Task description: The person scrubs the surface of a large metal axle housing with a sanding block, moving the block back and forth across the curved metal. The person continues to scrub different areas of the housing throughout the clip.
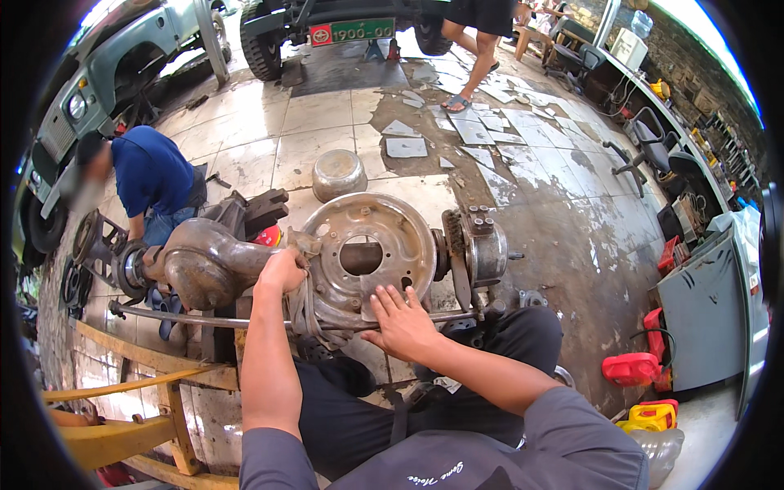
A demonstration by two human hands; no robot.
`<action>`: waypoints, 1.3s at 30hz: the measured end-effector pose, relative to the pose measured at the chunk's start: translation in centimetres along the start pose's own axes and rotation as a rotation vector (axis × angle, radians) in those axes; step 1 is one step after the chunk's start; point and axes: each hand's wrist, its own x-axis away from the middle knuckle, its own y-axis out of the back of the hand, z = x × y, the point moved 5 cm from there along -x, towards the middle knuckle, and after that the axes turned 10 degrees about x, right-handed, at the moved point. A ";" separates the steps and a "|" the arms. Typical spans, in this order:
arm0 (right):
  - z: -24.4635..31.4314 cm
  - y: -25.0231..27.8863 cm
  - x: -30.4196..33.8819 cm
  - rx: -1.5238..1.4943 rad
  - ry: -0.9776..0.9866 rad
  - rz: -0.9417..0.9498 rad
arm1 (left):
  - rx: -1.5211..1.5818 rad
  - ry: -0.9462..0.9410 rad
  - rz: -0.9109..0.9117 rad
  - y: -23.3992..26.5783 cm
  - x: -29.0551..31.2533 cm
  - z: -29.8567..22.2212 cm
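A round, worn metal brake backing plate (pixel 408 233) with a large centre hole stands in front of me, tilted toward me. My left hand (pixel 282 271) is closed on a grey-brown rag (pixel 299 304) at the plate's left edge; the rag hangs down in strips. My right hand (pixel 402 323) lies flat with fingers apart at the plate's lower right, over a small brownish flat piece (pixel 377 287) whose kind I cannot make out. To the left is a rusty axle housing (pixel 208 261). A hub with bolts (pixel 487 249) adjoins the plate's right side.
A long metal rod (pixel 196 317) crosses below the plate. A yellow metal frame (pixel 147 441) stands at lower left. A metal bowl-shaped part (pixel 339 174) sits beyond the plate. A person in blue (pixel 159 175) crouches at left. Broken tiles (pixel 406 148) and red containers (pixel 633 369) lie farther right.
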 end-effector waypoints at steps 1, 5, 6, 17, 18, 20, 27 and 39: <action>0.0 0.2 0.2 0.006 0.015 0.017 | 0.002 0.009 0.001 0.1 -0.1 0.3; -0.7 -0.4 -0.6 -0.017 0.044 -0.013 | -0.020 0.003 -0.004 -0.2 -0.2 0.0; -0.6 -0.4 -1.2 -0.039 0.056 -0.054 | -0.040 -0.002 -0.017 0.0 -0.1 0.0; -1.1 -1.1 -1.5 -0.001 0.007 -0.096 | -0.039 -0.025 -0.029 -0.1 -0.1 -1.0; -0.8 -1.3 -1.7 0.001 0.007 -0.113 | -0.027 -0.033 -0.030 0.1 -0.3 -0.7; -0.2 -0.9 -0.4 -0.018 0.041 -0.055 | 0.010 -0.024 -0.010 -0.5 -0.7 0.8; -0.6 -0.9 -1.8 -0.020 0.044 -0.130 | -0.057 -0.032 -0.001 -0.4 -0.8 0.1; -1.0 -0.6 -2.3 -0.021 0.038 -0.098 | -0.034 0.013 0.027 -0.1 -0.1 -0.3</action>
